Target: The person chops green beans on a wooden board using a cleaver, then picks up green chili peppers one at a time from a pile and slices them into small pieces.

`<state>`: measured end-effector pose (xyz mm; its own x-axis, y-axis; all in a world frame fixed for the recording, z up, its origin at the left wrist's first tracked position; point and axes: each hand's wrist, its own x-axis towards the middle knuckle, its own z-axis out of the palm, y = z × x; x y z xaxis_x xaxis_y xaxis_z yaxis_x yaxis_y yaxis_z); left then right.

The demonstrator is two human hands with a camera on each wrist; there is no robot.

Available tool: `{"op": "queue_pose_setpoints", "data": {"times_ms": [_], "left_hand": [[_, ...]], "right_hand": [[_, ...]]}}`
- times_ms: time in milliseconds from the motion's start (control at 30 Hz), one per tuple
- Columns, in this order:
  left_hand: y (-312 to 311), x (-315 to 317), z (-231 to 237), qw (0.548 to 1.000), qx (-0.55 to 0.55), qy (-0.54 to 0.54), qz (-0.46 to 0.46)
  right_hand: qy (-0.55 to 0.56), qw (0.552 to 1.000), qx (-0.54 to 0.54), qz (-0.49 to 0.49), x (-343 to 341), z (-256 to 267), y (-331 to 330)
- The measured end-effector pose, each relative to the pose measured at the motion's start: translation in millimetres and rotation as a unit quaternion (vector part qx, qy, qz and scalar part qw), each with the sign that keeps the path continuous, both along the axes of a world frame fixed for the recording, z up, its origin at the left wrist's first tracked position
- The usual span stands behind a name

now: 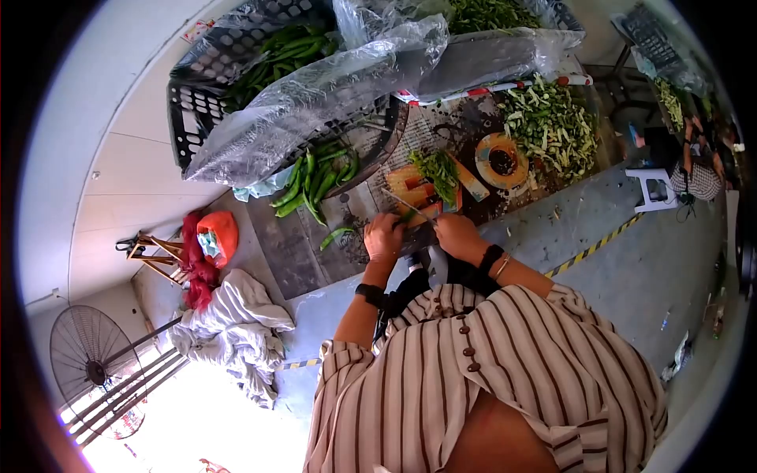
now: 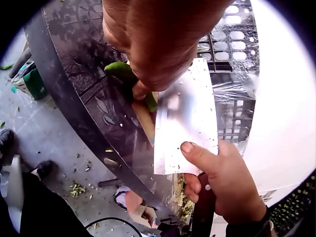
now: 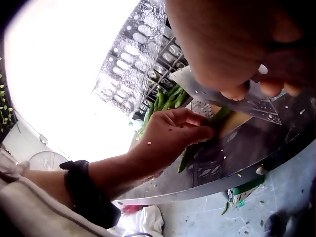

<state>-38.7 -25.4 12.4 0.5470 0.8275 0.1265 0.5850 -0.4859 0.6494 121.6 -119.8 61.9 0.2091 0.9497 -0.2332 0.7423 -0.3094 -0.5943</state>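
Note:
The left hand [image 1: 384,238] [image 3: 170,140] pinches a green pepper [image 3: 185,159] [image 2: 118,70] between thumb and fingers, over a narrow wooden board [image 3: 233,123] [image 2: 144,121]. In the right hand [image 1: 461,238] [image 2: 232,175] is a wide-bladed cleaver [image 2: 190,118], its dark handle gripped and the thumb on the blade. The blade stands beside the pepper. Whole green peppers [image 1: 315,183] lie to the left on the table, with one single pepper [image 1: 337,237] nearer the edge. A small heap of cut green pieces [image 1: 438,173] lies just beyond the hands.
A large pile of chopped pieces [image 1: 552,130] covers the table's right part. Plastic-lined crates [image 1: 183,122] stand along the far side. On the floor are a white stool [image 1: 653,189], grey cloth [image 1: 233,323] and a red bag [image 1: 224,236]. Another person [image 1: 698,177] is at far right.

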Motion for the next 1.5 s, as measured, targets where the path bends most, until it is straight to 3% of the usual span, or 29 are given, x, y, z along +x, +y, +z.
{"op": "queue_pose_setpoints", "data": {"times_ms": [233, 300, 500, 567, 633, 700, 767, 867, 967, 1033, 1133, 1233, 1300, 1333, 1400, 1500], "left_hand": [[3, 2, -4, 0.999, 0.029, -0.018, -0.024], [1, 1, -5, 0.998, 0.04, -0.03, -0.03], [1, -2, -2, 1.0, 0.016, -0.017, -0.019], [5, -4, -6, 0.997, -0.043, -0.03, 0.052], [11, -8, 2, 0.998, -0.038, -0.002, 0.058], [17, -3, 22, 0.993, 0.074, 0.068, 0.061], [22, 4, 19, 0.995, 0.075, 0.055, 0.034], [19, 26, 22, 0.991, 0.083, 0.061, -0.09], [16, 47, 11, 0.976, 0.146, 0.083, -0.138], [18, 53, 9, 0.969, 0.149, 0.097, -0.171], [24, 53, 17, 0.973, 0.099, 0.109, -0.178], [33, 64, 34, 0.983, 0.041, 0.075, -0.161], [41, 87, 49, 0.982, 0.014, -0.051, -0.179], [40, 109, 57, 0.988, -0.011, -0.044, -0.147], [35, 149, 104, 0.962, -0.026, -0.17, -0.213], [38, 160, 137, 0.962, 0.019, -0.167, -0.214]], "right_hand": [[-0.024, 0.992, -0.094, 0.077, 3, -2, 18], [-0.012, 0.998, 0.016, 0.056, -3, -20, 25], [0.023, 0.999, 0.022, 0.007, -3, -23, 42], [0.028, 0.999, 0.025, -0.01, 8, -20, 38], [0.077, 0.994, 0.049, -0.061, 14, -14, 29], [0.114, 0.986, 0.059, -0.104, 23, -3, 21], [0.087, 0.984, 0.082, -0.131, 39, 0, 13], [0.123, 0.971, 0.056, -0.195, 52, 13, -1], [0.104, 0.964, 0.082, -0.231, 69, 3, -26], [0.071, 0.955, 0.087, -0.276, 72, 6, -37], [0.118, 0.942, 0.06, -0.309, 84, 18, -55], [0.134, 0.92, 0.082, -0.36, 91, 12, -72], [0.135, 0.908, 0.092, -0.385, 98, 7, -82], [0.133, 0.908, 0.067, -0.392, 102, 6, -85], [0.112, 0.911, 0.025, -0.396, 111, -14, -96], [0.069, 0.919, 0.041, -0.386, 120, -21, -102]]}}
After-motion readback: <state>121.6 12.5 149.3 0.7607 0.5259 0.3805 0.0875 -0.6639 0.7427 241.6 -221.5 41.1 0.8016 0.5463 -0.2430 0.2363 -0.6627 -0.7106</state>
